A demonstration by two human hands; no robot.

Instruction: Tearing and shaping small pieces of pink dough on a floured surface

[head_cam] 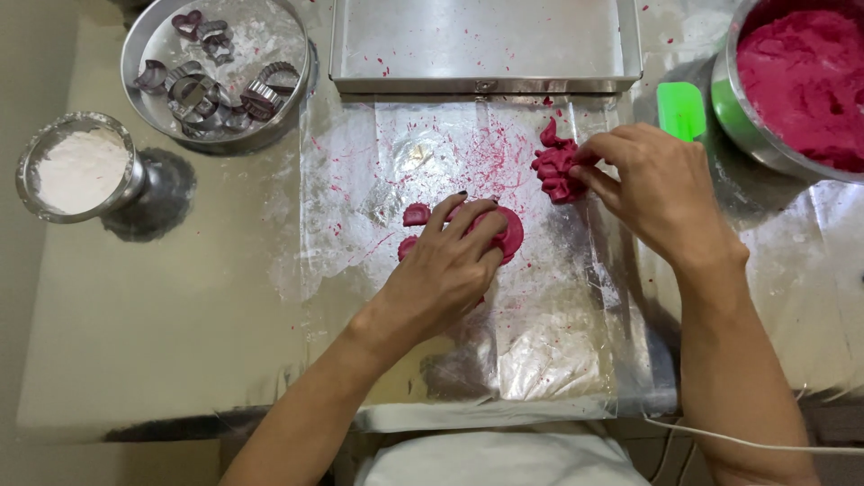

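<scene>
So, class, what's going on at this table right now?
A person is working pink dough on a clear plastic sheet. The left hand presses on a flat round of dough, while the right hand pinches a crumpled lump of scraps. Around them sit a metal tray, a bowl of dough, a pan of cutters and a flour cup.

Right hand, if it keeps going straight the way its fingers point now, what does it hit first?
The right hand points left, and its fingertips already pinch a clump of pink dough scraps. Past that lies only the dough-smeared plastic sheet, as far as one view shows.
</scene>
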